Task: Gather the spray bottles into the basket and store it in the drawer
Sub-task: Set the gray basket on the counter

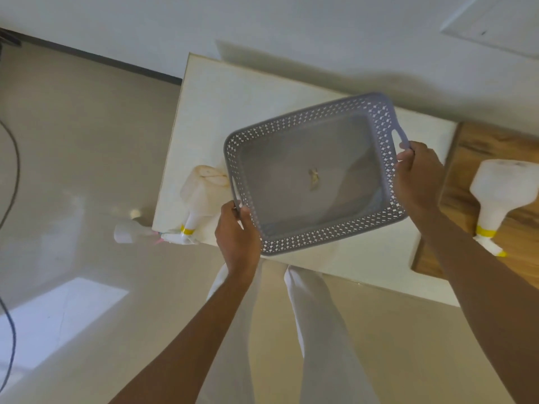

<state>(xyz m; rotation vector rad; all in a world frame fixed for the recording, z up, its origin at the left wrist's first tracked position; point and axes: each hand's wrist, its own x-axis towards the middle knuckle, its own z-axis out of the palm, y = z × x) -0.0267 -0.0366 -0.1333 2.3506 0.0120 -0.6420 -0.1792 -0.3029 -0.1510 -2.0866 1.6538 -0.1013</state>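
I hold a grey perforated basket (pixel 315 118) over a white cabinet top (pixel 210 112). My left hand (pixel 236 231) grips its left handle and my right hand (pixel 420 173) grips its right handle. The basket holds no bottles; only a small scrap lies on its floor. One white spray bottle with a yellow collar (pixel 201 196) lies on the cabinet top just left of the basket, its nozzle over the front edge. A second white spray bottle (pixel 501 193) lies on the wooden surface (pixel 481 147) to the right.
Glossy beige floor (pixel 87 170) spreads to the left, with a dark cable (pixel 14 158) along its left side. A white wall runs behind the cabinet. My white trouser legs (pixel 320 330) stand against the cabinet's front edge. No drawer shows.
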